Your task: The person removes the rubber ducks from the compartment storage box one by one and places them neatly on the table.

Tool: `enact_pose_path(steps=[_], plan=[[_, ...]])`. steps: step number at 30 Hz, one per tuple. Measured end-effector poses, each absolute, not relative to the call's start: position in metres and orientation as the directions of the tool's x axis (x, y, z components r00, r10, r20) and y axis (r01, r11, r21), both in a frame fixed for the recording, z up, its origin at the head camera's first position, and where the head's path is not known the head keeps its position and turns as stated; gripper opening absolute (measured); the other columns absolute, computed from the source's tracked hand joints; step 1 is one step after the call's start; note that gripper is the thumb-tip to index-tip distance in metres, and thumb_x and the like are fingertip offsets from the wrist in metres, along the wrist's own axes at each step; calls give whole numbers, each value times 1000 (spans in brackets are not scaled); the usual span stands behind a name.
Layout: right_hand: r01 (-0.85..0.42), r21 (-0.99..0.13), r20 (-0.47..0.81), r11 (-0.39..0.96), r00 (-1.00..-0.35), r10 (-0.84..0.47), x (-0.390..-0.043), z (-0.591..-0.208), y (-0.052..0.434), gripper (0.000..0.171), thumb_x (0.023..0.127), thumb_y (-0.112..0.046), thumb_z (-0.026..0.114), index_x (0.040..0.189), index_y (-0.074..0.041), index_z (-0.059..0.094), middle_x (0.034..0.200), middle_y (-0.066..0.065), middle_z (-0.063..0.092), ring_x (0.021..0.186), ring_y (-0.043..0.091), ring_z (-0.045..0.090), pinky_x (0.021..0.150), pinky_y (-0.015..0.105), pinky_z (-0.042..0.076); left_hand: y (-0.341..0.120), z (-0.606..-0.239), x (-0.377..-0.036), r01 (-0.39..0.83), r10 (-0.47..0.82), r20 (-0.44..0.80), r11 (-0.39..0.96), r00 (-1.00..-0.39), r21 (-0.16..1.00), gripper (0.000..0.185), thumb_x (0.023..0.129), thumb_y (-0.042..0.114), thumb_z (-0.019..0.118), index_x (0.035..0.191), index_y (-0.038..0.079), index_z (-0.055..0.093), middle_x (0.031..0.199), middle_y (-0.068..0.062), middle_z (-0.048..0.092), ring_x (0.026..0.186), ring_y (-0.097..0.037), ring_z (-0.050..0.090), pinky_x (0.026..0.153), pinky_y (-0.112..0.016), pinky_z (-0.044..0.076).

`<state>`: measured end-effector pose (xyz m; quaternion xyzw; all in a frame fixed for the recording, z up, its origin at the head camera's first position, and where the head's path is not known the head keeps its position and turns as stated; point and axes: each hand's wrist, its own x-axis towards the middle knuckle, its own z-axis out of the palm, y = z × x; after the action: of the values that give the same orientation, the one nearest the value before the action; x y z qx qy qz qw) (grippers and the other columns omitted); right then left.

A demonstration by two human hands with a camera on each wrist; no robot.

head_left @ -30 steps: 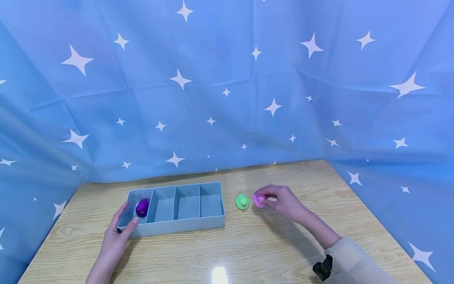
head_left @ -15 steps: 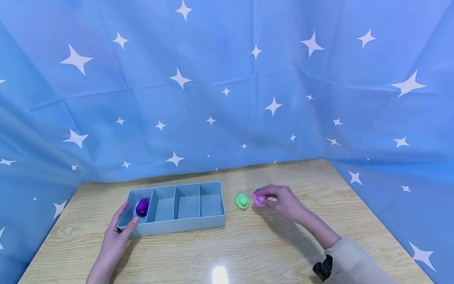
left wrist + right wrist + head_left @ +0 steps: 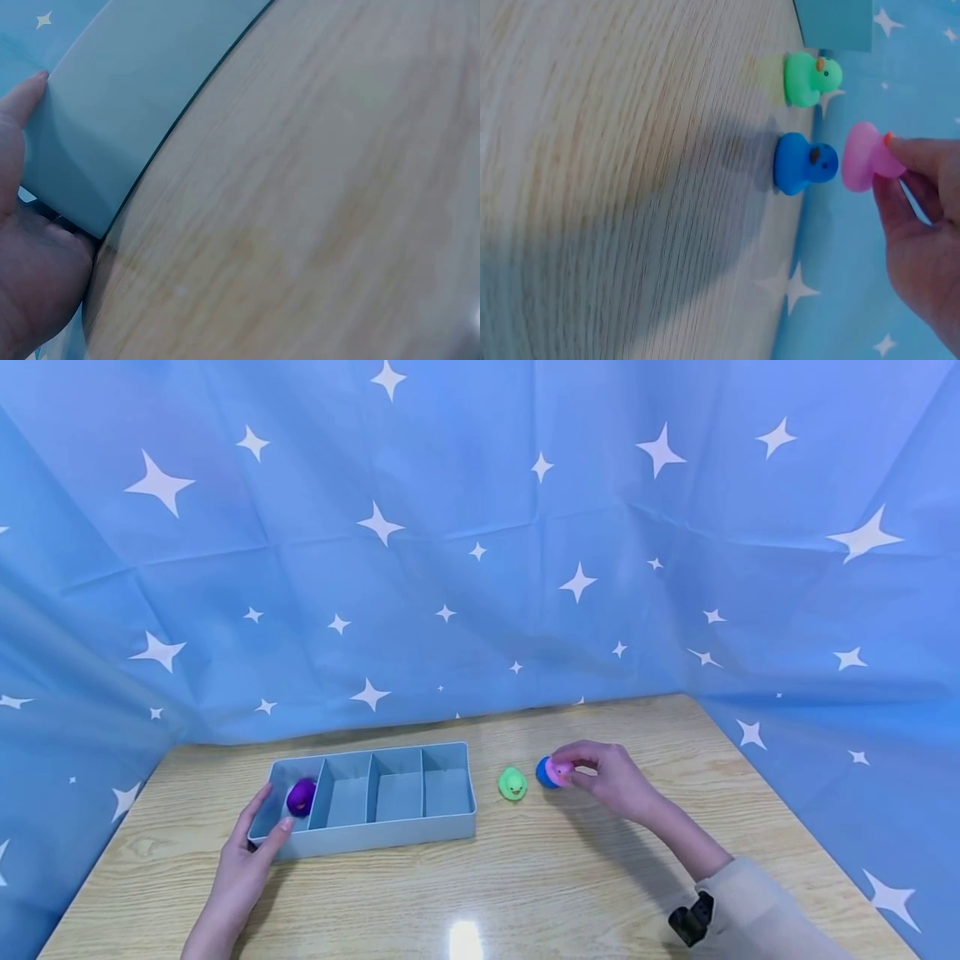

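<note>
My right hand (image 3: pixel 600 777) pinches a small pink rubber duck (image 3: pixel 560 771) (image 3: pixel 864 156) and holds it just above the wooden table. Right behind it a blue duck (image 3: pixel 543 772) (image 3: pixel 801 163) stands on the table, and a green duck (image 3: pixel 512 784) (image 3: pixel 811 77) stands a little to its left. My left hand (image 3: pixel 251 852) (image 3: pixel 30 247) grips the near left corner of a pale blue tray (image 3: pixel 375 842) (image 3: pixel 135 97) with several compartments. A purple duck (image 3: pixel 301 797) sits in the leftmost compartment.
A blue cloth with white stars (image 3: pixel 480 543) hangs close behind the table and along both sides. The tray's other compartments hold nothing. A black wrist strap (image 3: pixel 690 920) shows on my right sleeve.
My right hand has lifted the pink duck up and slightly right, uncovering the blue duck behind it. The left hand and tray have not moved.
</note>
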<state>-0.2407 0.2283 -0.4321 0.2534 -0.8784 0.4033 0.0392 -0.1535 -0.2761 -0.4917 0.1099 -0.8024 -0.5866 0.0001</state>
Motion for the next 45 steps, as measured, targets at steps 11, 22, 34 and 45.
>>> enact_pose_path(steps=[11, 22, 34, 45], plan=[[-448, -706, 265, 548, -885, -382, -242, -434, 238, 27, 88, 11, 74, 114, 3, 75, 114, 15, 73, 112, 38, 67, 96, 48, 55, -276, -491, -154, -192, -177, -144, 294, -974, 936, 83, 106, 40, 58, 167, 27, 3, 171, -17, -5, 154, -43, -6, 119, -68, 9], [-455, -694, 286, 558, -885, -366, -245, -441, 248, 25, 86, 12, 75, 110, 4, 76, 110, 14, 74, 105, 34, 70, 94, 44, 56, -275, -491, -154, -195, -182, -146, 288, -972, 937, 84, 105, 42, 59, 167, 28, 3, 171, -15, -6, 154, -43, -8, 119, -68, 6], [-425, -694, 275, 581, -903, -331, -250, -456, 262, 22, 86, 13, 74, 107, 6, 75, 107, 17, 73, 105, 38, 69, 93, 46, 57, -276, -491, -155, -200, -185, -148, 306, -972, 931, 84, 105, 43, 58, 167, 28, 3, 171, -16, -6, 154, -43, -8, 119, -68, 7], [-381, -663, 226, 644, -923, -313, -255, -468, 270, 22, 90, 12, 69, 111, 7, 74, 111, 19, 72, 105, 38, 68, 89, 43, 59, -276, -491, -155, -209, -185, -158, 303, -970, 930, 84, 105, 41, 58, 167, 28, 3, 171, -15, -7, 154, -42, -8, 120, -67, 8]])
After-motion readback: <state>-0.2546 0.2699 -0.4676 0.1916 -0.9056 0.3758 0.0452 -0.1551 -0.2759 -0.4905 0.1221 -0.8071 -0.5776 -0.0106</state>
